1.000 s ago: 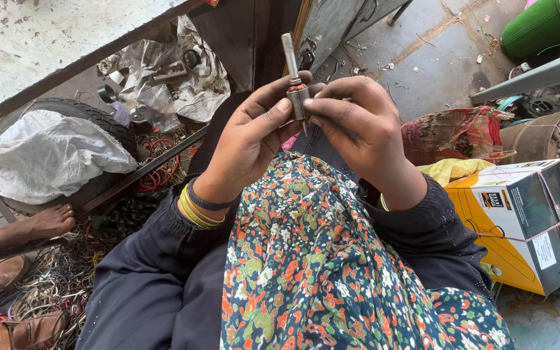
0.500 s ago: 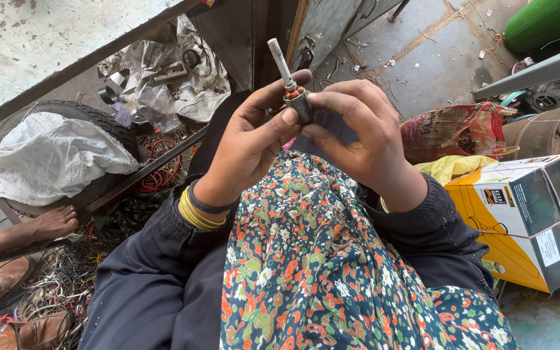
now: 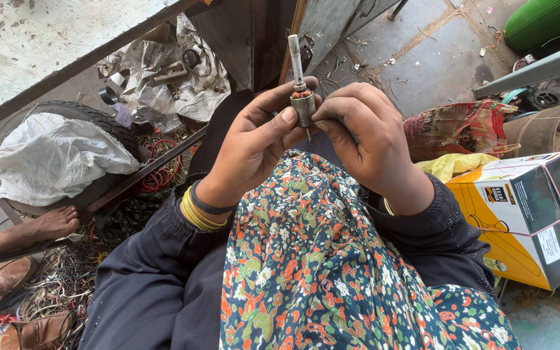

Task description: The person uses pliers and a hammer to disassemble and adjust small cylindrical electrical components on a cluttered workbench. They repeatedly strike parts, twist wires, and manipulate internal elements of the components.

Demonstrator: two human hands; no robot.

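Shaft tipped back nearer upright since the earlier frame.
Left hand point(image 3: 254, 139) and right hand point(image 3: 364, 133) both pinch the small motor armature point(image 3: 302, 100), thumbs meeting.

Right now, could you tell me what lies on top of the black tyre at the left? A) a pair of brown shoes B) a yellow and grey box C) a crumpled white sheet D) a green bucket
C: a crumpled white sheet is draped over the black tyre.

A small grey motor armature point(image 3: 302, 97) looks like dull metal, its thin shaft point(image 3: 295, 57) smoother, with reddish copper winding at the neck; the flowered cloth point(image 3: 332, 272) is matt, the yellow and grey cardboard box point(image 3: 520, 214) slightly glossy
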